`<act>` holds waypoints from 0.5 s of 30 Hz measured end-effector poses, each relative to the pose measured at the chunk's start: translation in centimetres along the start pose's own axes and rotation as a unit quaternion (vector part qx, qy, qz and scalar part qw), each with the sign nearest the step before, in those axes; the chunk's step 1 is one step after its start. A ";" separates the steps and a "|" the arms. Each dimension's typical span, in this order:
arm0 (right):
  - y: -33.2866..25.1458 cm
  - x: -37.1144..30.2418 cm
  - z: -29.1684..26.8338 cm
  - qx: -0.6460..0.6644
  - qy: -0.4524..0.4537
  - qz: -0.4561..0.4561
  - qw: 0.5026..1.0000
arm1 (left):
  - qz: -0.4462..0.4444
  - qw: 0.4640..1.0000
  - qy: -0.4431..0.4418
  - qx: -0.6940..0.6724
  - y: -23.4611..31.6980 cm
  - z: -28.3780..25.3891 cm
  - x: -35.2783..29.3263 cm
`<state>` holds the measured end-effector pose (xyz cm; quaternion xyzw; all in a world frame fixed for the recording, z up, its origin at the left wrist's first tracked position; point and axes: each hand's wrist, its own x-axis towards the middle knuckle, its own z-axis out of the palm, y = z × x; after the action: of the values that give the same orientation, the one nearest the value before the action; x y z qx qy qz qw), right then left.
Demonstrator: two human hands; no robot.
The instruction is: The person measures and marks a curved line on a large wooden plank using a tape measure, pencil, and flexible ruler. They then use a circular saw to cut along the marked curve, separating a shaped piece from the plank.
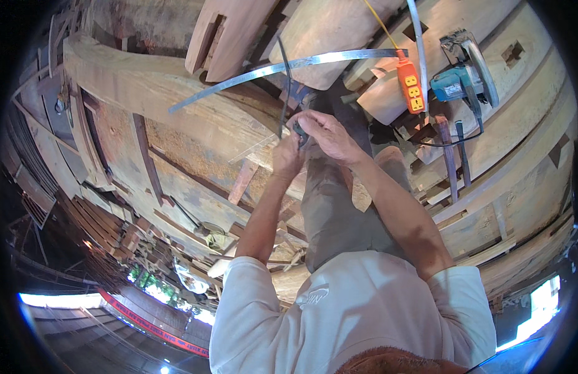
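My left hand (288, 157) is closed, its fingers around a small dark object (301, 134) whose kind I cannot make out. From above, my right hand (331, 138) bends over the same object, thumb and fingers pinched on it. A thin black cord (286, 78) runs up from beside my left fingers; whether it joins the object is hidden. Both hands are together over my lap, in front of the grey trousers (332, 199). Beyond them a long metal straightedge (283, 70) lies across the timbers.
At the right, an orange power strip (411, 86) on a yellow cord hangs near a teal circular saw (454, 84). Two chisel-like tools (449, 159) lie below the saw. Large carved timbers with mortises, such as a curved beam (127, 71), surround me on both sides.
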<state>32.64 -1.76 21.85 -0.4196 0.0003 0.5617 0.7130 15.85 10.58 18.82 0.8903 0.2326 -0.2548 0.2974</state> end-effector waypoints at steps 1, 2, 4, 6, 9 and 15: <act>0.9 0.6 1.0 0.032 -0.002 -0.019 0.999 | 0.016 1.000 0.017 0.002 -0.7 -2.1 -0.1; 0.3 0.7 2.1 0.116 -0.003 0.001 0.993 | 0.061 0.997 0.051 0.022 -1.0 -4.5 0.1; -3.1 0.5 4.3 0.279 -0.003 0.037 0.959 | 0.153 0.978 0.123 0.067 -2.2 -8.5 1.6; -5.6 0.3 5.8 0.283 0.017 0.033 0.958 | 0.043 0.991 0.110 0.057 -9.9 -6.6 4.5; -8.6 0.5 6.0 0.139 0.099 0.037 0.985 | -0.042 0.978 0.116 0.169 -13.3 -6.0 13.0; -10.9 0.2 5.6 0.119 0.196 -0.094 0.969 | 0.018 0.987 -0.012 0.157 -18.5 -3.7 17.7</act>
<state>38.85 1.55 31.88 -0.4318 0.1672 0.3951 0.7934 20.07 30.86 3.34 0.9266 0.1703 -0.2938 0.1616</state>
